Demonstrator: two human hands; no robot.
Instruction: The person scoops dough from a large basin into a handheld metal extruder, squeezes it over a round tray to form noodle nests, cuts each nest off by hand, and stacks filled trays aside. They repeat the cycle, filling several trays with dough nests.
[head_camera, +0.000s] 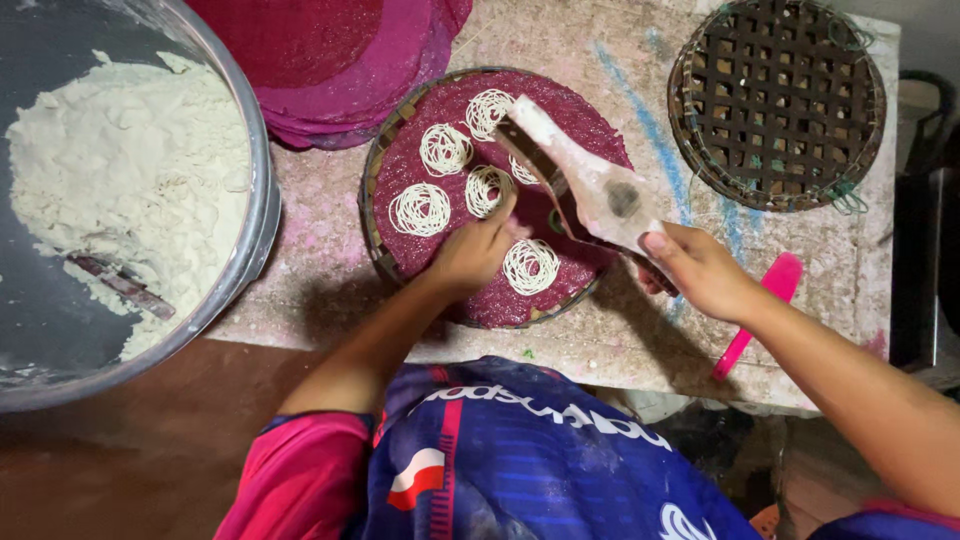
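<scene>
A round woven tray (372, 170) covered with a dark pink cloth carries several white coils of thin noodle strands (420, 209). My left hand (474, 250) rests on the cloth among the coils, fingers curled close to one coil (530, 266). My right hand (700, 270) grips the handle end of a flour-dusted wooden press (585, 180), which lies slanted over the tray's right half. The press covers part of the cloth and a coil.
A large metal basin (262, 190) with white dough sits at the left. Pink cloths (340, 60) are stacked behind the tray. A bare woven tray (778, 100) stands at the back right, and a pink spatula (760, 310) lies near the table's front edge.
</scene>
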